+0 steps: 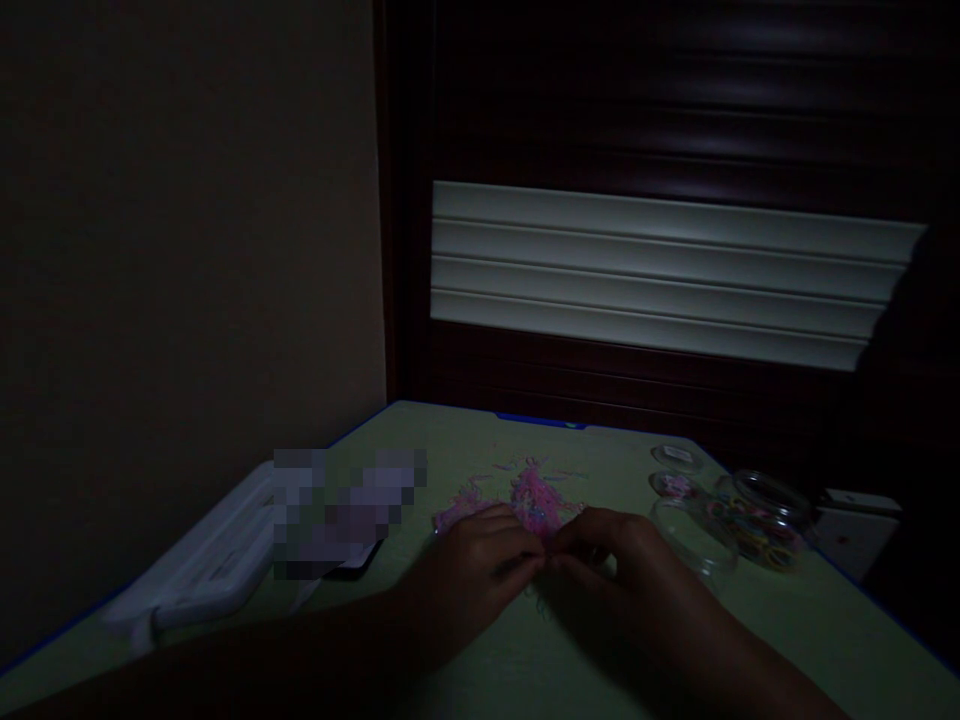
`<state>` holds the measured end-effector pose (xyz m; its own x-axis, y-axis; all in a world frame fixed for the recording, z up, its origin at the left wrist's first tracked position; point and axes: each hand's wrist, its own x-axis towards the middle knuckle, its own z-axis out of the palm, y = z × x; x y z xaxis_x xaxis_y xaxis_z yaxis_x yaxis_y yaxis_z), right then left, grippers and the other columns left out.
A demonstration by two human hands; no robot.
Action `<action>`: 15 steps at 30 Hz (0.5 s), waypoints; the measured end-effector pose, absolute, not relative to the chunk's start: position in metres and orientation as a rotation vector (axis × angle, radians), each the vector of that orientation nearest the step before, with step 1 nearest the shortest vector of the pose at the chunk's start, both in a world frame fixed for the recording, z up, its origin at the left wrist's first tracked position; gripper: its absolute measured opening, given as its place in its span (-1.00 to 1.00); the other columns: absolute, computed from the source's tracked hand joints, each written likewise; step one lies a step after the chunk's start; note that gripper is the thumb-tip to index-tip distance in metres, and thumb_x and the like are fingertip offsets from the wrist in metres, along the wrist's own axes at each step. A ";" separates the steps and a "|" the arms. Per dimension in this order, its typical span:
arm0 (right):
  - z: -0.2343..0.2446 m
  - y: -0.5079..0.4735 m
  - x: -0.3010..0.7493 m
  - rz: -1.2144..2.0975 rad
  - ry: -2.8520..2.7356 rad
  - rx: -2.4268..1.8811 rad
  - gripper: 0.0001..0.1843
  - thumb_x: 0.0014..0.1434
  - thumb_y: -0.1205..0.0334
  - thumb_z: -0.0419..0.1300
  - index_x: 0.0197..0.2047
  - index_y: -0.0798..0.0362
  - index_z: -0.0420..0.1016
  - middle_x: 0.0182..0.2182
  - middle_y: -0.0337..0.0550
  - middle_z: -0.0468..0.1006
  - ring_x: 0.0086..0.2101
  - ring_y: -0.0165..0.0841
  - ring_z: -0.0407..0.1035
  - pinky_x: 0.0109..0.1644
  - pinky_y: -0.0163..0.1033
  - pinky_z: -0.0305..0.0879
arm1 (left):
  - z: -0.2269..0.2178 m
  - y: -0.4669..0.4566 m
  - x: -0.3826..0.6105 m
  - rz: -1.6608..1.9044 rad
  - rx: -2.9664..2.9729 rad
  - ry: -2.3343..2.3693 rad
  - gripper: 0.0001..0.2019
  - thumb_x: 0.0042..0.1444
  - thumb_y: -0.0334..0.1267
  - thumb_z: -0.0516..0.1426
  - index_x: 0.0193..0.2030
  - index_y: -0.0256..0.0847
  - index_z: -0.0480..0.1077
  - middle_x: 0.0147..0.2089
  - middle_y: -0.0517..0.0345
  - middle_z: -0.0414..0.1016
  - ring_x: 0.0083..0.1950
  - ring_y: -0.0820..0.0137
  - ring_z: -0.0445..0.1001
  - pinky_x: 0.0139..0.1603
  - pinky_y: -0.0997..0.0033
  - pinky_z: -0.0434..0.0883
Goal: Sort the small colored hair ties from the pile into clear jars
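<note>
In the dim head view, my left hand and my right hand meet low over the table. Both are closed, thumb and fingertips pinched together with the tips almost touching. Whatever they pinch is too small and dark to name. Just beyond them lies a loose heap of small pink bands, mixed with a few paler ones. My left hand covers part of this heap. Some thin loops lie on the tabletop below my fingertips.
Right of my hands stand a clear open tub and a clear jar of coloured bands. Two round lids or shallow pots, one a clear lid, lie behind. A long white device occupies the left edge of the pale table; a pixelated item lies beside it.
</note>
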<state>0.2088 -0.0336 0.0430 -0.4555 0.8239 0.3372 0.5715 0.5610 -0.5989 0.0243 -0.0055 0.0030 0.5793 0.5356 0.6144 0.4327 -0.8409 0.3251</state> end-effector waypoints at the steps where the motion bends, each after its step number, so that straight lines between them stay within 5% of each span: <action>1: 0.043 -0.034 0.209 0.545 -2.192 -1.109 -0.84 0.09 0.35 0.09 -0.33 0.05 0.51 -0.44 -0.24 0.52 -0.42 -0.44 0.34 -0.35 -0.36 0.18 | 0.003 -0.006 0.024 1.111 2.666 0.819 -0.91 0.14 -0.42 0.07 -0.32 -0.24 0.41 -0.37 0.16 0.43 -0.27 0.42 0.36 -0.23 0.42 0.28; 15: 0.045 -0.034 0.207 0.453 -2.179 -1.202 -0.80 0.11 0.35 0.03 -0.40 0.08 0.48 -0.49 -0.23 0.47 -0.47 -0.44 0.31 -0.40 -0.37 0.15 | 0.004 -0.006 0.025 1.100 2.656 0.824 -0.91 0.14 -0.41 0.08 -0.31 -0.23 0.41 -0.36 0.16 0.43 -0.26 0.43 0.36 -0.21 0.43 0.29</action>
